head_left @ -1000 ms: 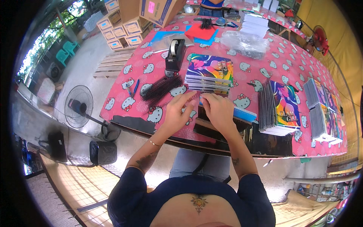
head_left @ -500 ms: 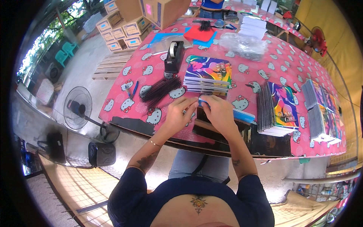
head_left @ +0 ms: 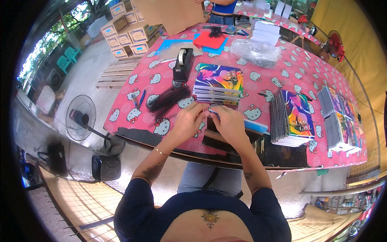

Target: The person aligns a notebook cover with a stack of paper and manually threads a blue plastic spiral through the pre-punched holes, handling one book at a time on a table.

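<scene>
My left hand [head_left: 188,123] and my right hand [head_left: 229,124] meet at the near side of the table, fingertips pinched together. What lies between the left fingertips is too small to make out. My right fingers close at one end of a narrow blue-and-white edged piece [head_left: 255,127], which runs out from under that hand; the hand hides its middle. Beneath both hands is a dark wooden block [head_left: 217,139]. Just beyond them sits a stack of colourful spiral notebooks [head_left: 217,84]. A loose bundle of black binding coils [head_left: 168,100] rests left of the stack.
Behind the coils stands a black tape dispenser [head_left: 183,64]; blue pens [head_left: 140,99] lie to the left. More notebook stacks [head_left: 296,117] occupy the right. Farther back are clear plastic [head_left: 256,53], a red sheet [head_left: 209,40] and white paper [head_left: 265,33]. Another person [head_left: 223,10] stands beyond a cardboard box [head_left: 173,14].
Both hands remain together, with small finger shifts; the blue bit at my right fingertips shows less. The large cardboard box at the far side has moved, and the other person's hand now shows beside it.
</scene>
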{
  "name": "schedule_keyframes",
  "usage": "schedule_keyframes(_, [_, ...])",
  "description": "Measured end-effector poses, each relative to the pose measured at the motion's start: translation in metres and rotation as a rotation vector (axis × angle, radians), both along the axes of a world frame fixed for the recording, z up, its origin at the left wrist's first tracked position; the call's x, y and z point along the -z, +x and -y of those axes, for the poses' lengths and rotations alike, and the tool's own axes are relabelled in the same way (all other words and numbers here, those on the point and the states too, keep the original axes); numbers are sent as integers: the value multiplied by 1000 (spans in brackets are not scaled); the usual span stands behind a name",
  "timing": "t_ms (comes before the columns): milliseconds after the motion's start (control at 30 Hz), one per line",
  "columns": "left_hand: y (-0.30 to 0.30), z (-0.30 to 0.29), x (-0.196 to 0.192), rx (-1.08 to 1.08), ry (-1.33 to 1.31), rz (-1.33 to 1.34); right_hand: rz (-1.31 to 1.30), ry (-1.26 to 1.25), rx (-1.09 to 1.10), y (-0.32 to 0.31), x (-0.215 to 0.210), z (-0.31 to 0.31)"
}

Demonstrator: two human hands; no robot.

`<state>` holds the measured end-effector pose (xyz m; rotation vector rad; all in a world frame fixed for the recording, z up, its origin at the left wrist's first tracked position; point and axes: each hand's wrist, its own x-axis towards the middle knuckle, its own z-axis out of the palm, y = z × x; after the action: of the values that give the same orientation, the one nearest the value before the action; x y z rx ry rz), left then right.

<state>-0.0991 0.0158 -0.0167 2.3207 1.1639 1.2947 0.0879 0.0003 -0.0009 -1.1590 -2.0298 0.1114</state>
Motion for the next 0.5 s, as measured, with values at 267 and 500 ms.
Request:
schedule_keyframes(267, [-11, -17, -28, 242, 56, -167, -34, -34, -54, 12, -4, 0])
schedule_keyframes(500, [-7, -25, -21, 259, 76, -254, 126, 31, 11, 23, -18, 10])
